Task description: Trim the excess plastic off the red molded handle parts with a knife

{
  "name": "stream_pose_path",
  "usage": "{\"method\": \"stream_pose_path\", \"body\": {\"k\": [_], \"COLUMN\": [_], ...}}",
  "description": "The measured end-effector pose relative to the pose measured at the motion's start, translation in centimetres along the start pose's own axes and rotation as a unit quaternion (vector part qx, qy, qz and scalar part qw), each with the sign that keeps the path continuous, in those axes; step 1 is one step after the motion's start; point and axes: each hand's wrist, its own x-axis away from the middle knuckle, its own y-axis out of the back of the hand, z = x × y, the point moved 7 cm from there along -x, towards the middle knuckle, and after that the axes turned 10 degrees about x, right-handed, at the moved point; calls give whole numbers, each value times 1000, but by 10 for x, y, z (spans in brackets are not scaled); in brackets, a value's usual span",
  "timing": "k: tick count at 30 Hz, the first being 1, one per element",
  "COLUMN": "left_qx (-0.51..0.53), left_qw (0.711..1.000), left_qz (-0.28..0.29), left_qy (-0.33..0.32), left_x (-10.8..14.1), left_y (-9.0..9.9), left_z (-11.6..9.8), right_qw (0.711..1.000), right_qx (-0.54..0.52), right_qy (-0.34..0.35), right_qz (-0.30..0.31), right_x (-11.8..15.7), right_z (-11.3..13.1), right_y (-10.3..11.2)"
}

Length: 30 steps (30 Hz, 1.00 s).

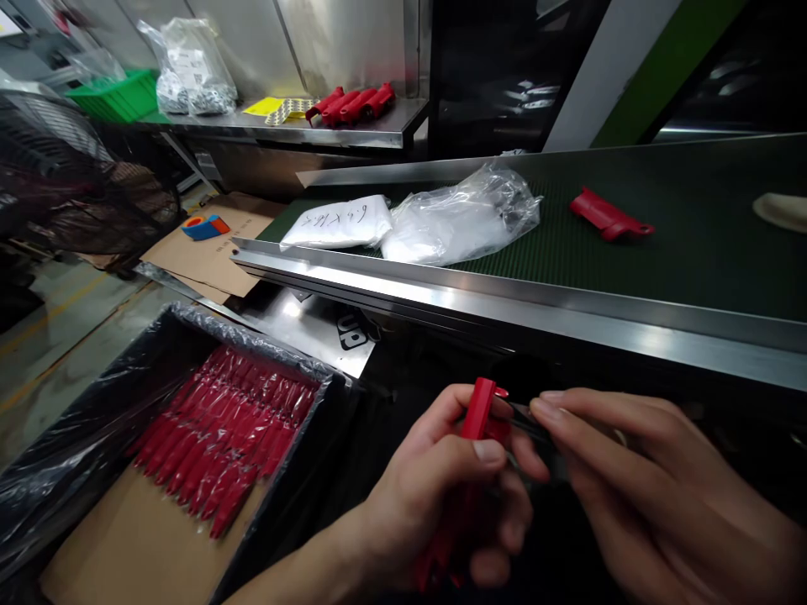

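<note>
Left hand (435, 479) gripping a red part (480, 403), right hand (649, 470) close beside its upper end.
The left thumb presses across the part while the fingers curl around its other side, holding it steeply tilted in front of the conveyor's (567, 315) near metal edge. The right hand reaches leftward, fingers lengthened and tips bunched; whether they pinch anything, I cannot tell. On the belt, another red piece (609, 215) lies between the far and near edges, right of a clear plastic bag (466, 220); a white packet (340, 223) sits by the left end. Further left, wrapped red pieces (227, 428) lie in rows toward the far edge of a dark-lined box (252, 329).
</note>
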Motion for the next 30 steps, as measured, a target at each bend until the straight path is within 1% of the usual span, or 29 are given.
{"method": "stream_pose_path", "body": {"k": [2, 8, 13, 15, 19, 21, 24, 25, 26, 27, 30], "left_qx": [2, 6, 13, 16, 23, 29, 29, 35, 48, 66, 110], "left_qw": [1000, 1000, 999, 999, 999, 998, 996, 995, 994, 991, 980], "left_qz": [1, 8, 15, 17, 30, 44, 38, 43, 53, 71, 113], "left_qy": [8, 4, 29, 37, 31, 42, 70, 78, 83, 87, 124], "left_x": [1, 2, 1, 1, 5, 12, 21, 22, 21, 19, 11], "left_y": [0, -2, -3, -1, 0, -1, 1, 1, 2, 2, 7], "left_z": [2, 5, 8, 7, 5, 9, 19, 21, 22, 23, 22], "right_qw": [1000, 1000, 1000, 1000, 1000, 999, 986, 981, 981, 985, 998], "right_qx": [1, 15, 20, 22, 19, 26, 37, 34, 25, 12, -11], "right_qy": [-2, -8, 3, 1, -7, -43, -152, -176, -179, -161, -67], "right_qz": [4, 6, 6, 9, 3, -11, -60, -67, -68, -58, -11], "right_x": [1, 4, 6, 6, 5, 4, 8, 9, 10, 9, 7], "right_z": [2, 2, 3, 3, 0, -9, -31, -35, -36, -34, -17], "right_y": [-2, -4, -4, -4, -8, -9, -3, -1, 1, 1, 0]}}
